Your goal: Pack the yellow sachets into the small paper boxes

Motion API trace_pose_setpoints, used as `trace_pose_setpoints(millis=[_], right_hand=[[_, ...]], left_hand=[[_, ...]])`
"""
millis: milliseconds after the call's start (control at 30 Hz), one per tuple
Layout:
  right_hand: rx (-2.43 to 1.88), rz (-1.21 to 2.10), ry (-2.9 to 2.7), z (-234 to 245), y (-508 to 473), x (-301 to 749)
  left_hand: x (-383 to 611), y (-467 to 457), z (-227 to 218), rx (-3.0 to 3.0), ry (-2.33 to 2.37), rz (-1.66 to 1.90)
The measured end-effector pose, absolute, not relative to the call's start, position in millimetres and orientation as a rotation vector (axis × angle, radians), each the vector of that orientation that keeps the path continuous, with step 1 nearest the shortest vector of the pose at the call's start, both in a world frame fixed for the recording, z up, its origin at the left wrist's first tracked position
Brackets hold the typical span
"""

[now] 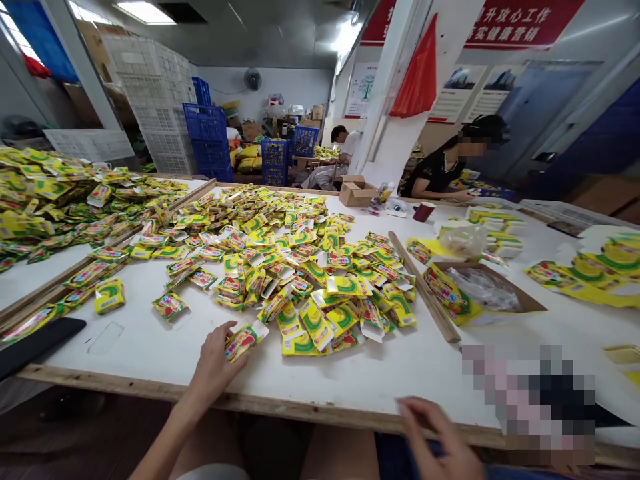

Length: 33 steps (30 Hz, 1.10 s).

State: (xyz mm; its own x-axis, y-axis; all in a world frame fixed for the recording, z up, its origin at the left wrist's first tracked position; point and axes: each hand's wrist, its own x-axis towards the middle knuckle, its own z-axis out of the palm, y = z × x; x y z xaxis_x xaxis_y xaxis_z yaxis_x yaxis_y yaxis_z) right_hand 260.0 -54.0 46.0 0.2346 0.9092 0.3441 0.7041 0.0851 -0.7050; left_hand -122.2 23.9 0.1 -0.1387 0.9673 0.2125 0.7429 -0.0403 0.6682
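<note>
My left hand (213, 363) is closed around a small printed carton (243, 341) in yellow, green and red, just above the white table near its front edge. The carton's white end flap stands out at its upper right. Close by lies a big heap of similar small cartons (300, 267), many with their flaps sticking out. My right hand (440, 443) is at the wooden front edge, slightly blurred. Its fingers are stretched out, and nothing shows in them.
A wooden strip (423, 287) bounds the heap on the right. Beyond it stands a larger yellow box (480, 293) with clear plastic bags inside. A black phone-like object (43, 343) lies at the left edge. Small packets (45, 200) are piled far left. A co-worker (450, 167) sits across the table.
</note>
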Motion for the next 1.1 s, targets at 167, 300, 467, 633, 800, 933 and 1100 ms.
trace_pose_setpoints(millis=[167, 300, 467, 633, 800, 933, 1100], right_hand=[[-1.302, 0.813, -1.470, 23, -20, 126], [-1.179, 0.791, -1.437, 17, -1, 100], [-1.135, 0.759, -1.548, 9, 4, 121], [-1.133, 0.731, -1.638, 16, 4, 128], [-1.120, 0.687, -1.553, 21, 13, 125], [-1.066, 0.692, -1.635, 18, 12, 127], [-1.075, 0.698, -1.664, 19, 8, 127]], left_hand=[[-55, -9, 8, 1.556, 1.577, 1.264], [-25, -13, 3, 1.541, 1.317, 1.339], [-28, -5, -4, 1.474, 1.174, 1.332], [-33, 2, 3, 1.579, 1.153, 1.234], [-30, 12, 6, 1.490, 1.123, 1.345], [-30, 12, 8, 1.572, 1.085, 1.326], [-29, 8, 14, 1.592, 1.121, 1.331]])
